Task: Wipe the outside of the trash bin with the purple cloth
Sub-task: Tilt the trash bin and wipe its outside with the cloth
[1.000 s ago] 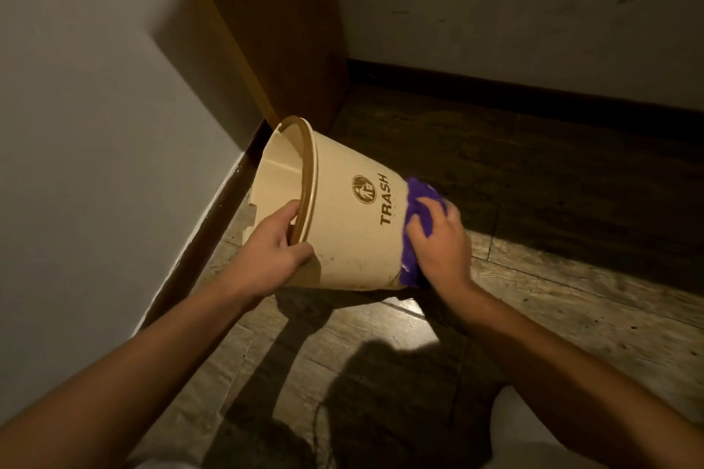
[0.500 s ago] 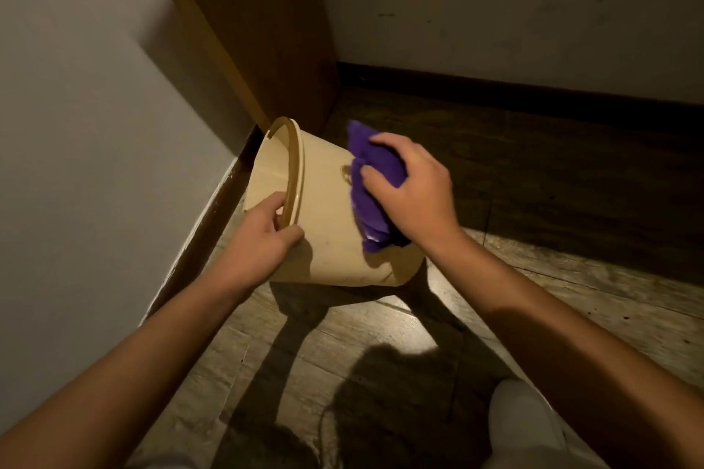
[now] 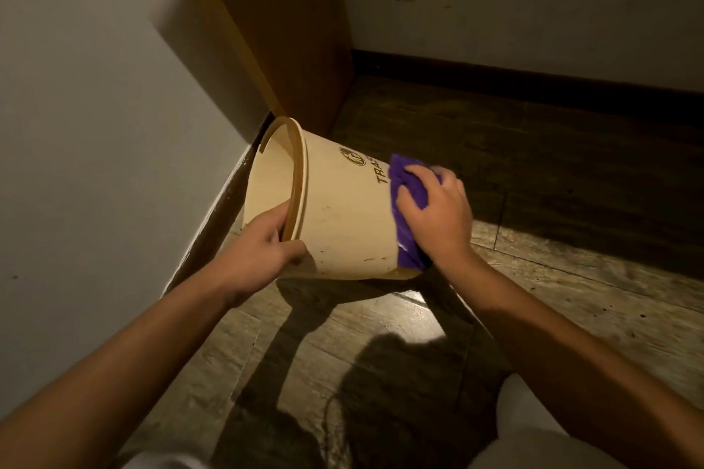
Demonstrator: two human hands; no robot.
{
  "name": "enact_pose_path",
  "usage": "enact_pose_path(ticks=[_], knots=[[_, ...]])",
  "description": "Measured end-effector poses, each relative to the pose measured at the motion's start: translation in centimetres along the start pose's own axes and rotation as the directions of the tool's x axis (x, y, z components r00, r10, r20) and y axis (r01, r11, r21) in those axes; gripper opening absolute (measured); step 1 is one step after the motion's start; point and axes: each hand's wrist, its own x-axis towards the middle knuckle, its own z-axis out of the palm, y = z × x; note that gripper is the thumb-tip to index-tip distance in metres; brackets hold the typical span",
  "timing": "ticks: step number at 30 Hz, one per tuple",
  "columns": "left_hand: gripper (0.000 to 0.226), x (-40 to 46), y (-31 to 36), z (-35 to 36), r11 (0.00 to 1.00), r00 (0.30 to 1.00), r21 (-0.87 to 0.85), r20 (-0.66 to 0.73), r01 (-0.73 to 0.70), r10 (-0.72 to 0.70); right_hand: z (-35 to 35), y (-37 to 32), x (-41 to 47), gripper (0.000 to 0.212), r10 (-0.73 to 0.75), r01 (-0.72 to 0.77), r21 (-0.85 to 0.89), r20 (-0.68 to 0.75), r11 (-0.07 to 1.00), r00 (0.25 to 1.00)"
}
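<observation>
A cream trash bin (image 3: 343, 217) with a brown rim ring and dark lettering is tipped on its side, mouth toward the left wall, bottom edge on the floor. My left hand (image 3: 263, 251) grips its rim, thumb outside and fingers inside. My right hand (image 3: 434, 213) presses a purple cloth (image 3: 409, 198) flat against the bin's outer wall near its base, covering the end of the lettering. The cloth hangs down to the bin's lower edge.
A white wall (image 3: 95, 164) with a dark skirting runs along the left. A brown wooden panel (image 3: 274, 30) stands in the corner behind the bin. Plank floor (image 3: 571, 278) spreads to the right. My pale-clothed knee (image 3: 533, 430) shows at the bottom right.
My right hand slid the cloth from the bin's upper middle wall back toward its base on the right. The logo and part of the lettering are uncovered again. The left hand kept its grip.
</observation>
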Motion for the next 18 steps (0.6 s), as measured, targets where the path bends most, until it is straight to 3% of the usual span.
enact_pose_path(ticks=[5, 8, 10, 13, 15, 18], knots=[[0.052, 0.3, 0.9, 0.5, 0.994, 0.999, 0.099, -0.001, -0.053, 0.054, -1.0, 5.3, -0.1, 0.051, 0.181, -0.165, -0.136, 0.113, 0.977, 0.977], [0.033, 1.5, 2.3, 0.9, 0.957, 0.97, 0.283, -0.208, -0.063, 0.126, -3.4, 3.6, 0.8, 0.056, 0.168, -0.166, -0.041, 0.058, 0.985, 0.984], [0.034, 1.7, 3.1, 0.7, 0.956, 0.956, 0.264, -0.224, -0.126, 0.188, -5.3, 0.8, 1.3, 0.054, 0.094, -0.092, 0.135, -0.006, 0.987, 0.996], [0.061, 0.8, 3.8, 0.9, 0.96, 0.971, 0.148, -0.011, -0.236, 0.241, -7.3, -5.1, 1.3, 0.051, -0.067, 0.085, 0.323, -0.069, 0.943, 0.995], [0.074, 0.6, 3.8, 1.6, 0.965, 0.969, 0.085, 0.044, -0.247, 0.244, -7.3, -8.4, 0.8, 0.05, -0.15, 0.169, 0.335, -0.082, 0.927, 0.985], [0.075, 0.9, 4.0, 1.8, 0.963, 0.965, 0.076, -0.025, -0.26, 0.262, -5.2, -10.4, -0.9, 0.047, -0.191, 0.22, 0.269, -0.13, 0.938, 0.973]])
